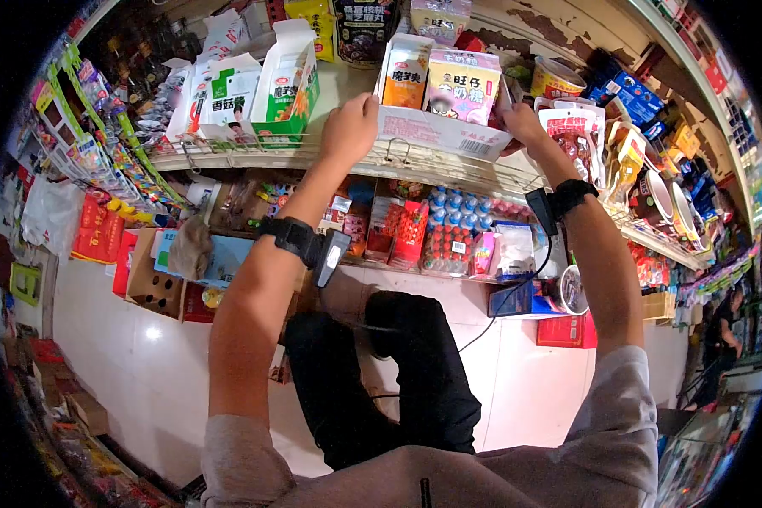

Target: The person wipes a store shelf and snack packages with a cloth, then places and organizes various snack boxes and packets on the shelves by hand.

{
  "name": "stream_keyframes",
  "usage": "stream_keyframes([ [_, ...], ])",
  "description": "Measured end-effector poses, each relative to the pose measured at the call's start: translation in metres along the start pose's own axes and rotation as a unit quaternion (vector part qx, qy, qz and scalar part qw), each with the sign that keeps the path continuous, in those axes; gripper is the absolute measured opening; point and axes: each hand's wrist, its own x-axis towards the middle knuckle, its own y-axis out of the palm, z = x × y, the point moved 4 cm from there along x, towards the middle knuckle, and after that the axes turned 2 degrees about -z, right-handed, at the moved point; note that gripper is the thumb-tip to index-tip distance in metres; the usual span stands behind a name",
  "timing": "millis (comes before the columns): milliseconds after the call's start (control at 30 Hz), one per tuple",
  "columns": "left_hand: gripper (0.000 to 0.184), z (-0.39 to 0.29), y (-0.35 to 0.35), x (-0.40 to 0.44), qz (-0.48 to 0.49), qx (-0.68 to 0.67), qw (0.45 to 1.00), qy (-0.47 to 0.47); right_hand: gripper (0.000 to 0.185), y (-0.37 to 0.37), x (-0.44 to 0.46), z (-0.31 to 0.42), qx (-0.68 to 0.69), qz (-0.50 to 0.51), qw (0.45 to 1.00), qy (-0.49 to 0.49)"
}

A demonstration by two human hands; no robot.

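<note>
A white cardboard display box (436,129) sits at the front edge of the upper shelf. In it stand an orange-and-white snack packet (406,78) and a yellow-and-pink candy bag (464,89). My left hand (353,127) is closed against the box's left end, its fingertips partly hidden behind the cardboard. On the opposite end my right hand (523,127) grips the box's right side, with some fingers out of sight. Left of my left hand are a green-and-white snack box (284,89) and another white open box (229,97).
Bagged snacks (571,140) and a yellow tub (557,78) crowd the shelf at right. A wire rail (254,146) runs along its front. Shrink-wrapped bottles (457,229) fill the lower shelf. A cardboard carton (154,284) stands on the floor. Another person (721,339) is at far right.
</note>
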Motion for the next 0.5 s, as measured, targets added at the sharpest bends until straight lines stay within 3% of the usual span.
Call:
stream_keyframes([
  [100, 0.039, -0.009, 0.003, -0.019, -0.004, 0.052, 0.998, 0.027, 0.037, -0.003, 0.024, -0.027, -0.04, 0.022, 0.997, -0.059],
  [200, 0.04, -0.018, 0.002, -0.031, 0.004, 0.067, 0.997, 0.038, 0.036, -0.008, -0.004, -0.008, 0.026, 0.0, 1.0, 0.012],
  [267, 0.039, -0.019, 0.005, -0.036, 0.03, 0.053, 0.998, 0.034, 0.036, -0.009, -0.014, -0.005, 0.031, 0.053, 0.998, 0.034],
  [400, 0.042, -0.02, 0.011, -0.039, 0.029, 0.076, 0.994, 0.077, 0.035, -0.019, -0.02, -0.016, 0.008, 0.002, 1.0, -0.019],
  [467, 0.042, -0.021, 0.012, -0.042, 0.041, 0.067, 0.993, 0.087, 0.032, -0.023, -0.02, -0.02, -0.016, -0.008, 1.0, -0.003],
  [500, 0.042, -0.023, 0.014, -0.042, 0.048, 0.059, 0.992, 0.099, 0.032, -0.023, -0.017, -0.017, -0.129, 0.008, 0.99, -0.062],
])
